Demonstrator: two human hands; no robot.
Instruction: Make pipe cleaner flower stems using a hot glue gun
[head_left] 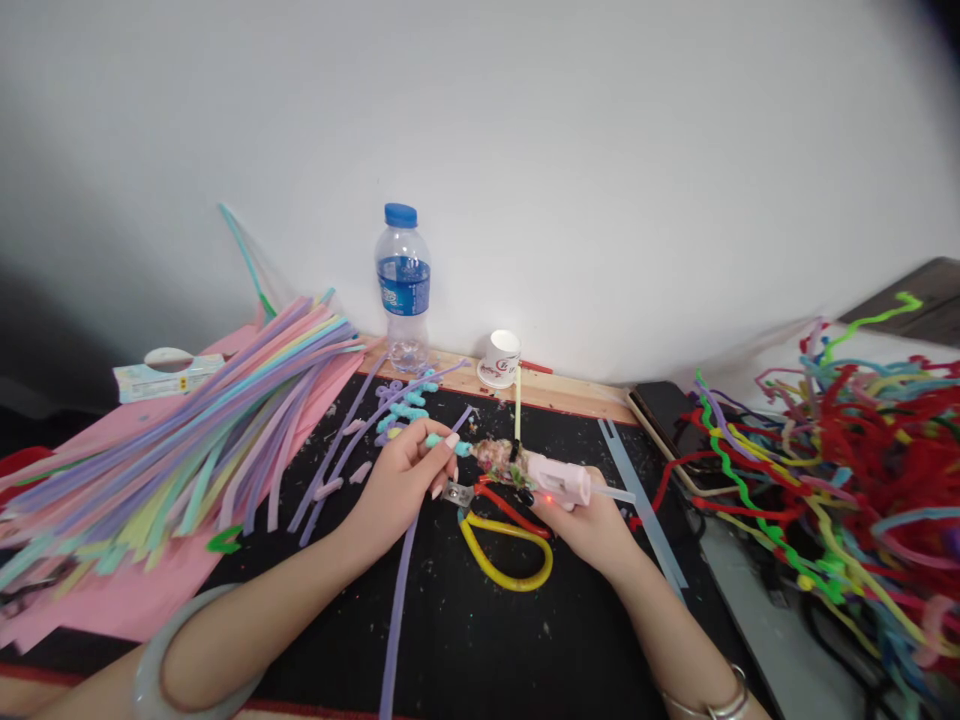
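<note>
A plain pale wall [570, 180] rises behind the table [442, 358].

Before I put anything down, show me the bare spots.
Bare but for specks: the black mat, its near middle, bordered by scissors, purple strip and right forearm. Crowded: pastel strips at left, tangled heap at right.

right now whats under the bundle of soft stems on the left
A pink sheet shows around the edges of the bundle. Whatever lies beneath its middle is covered by the stems and can't be seen.
</note>
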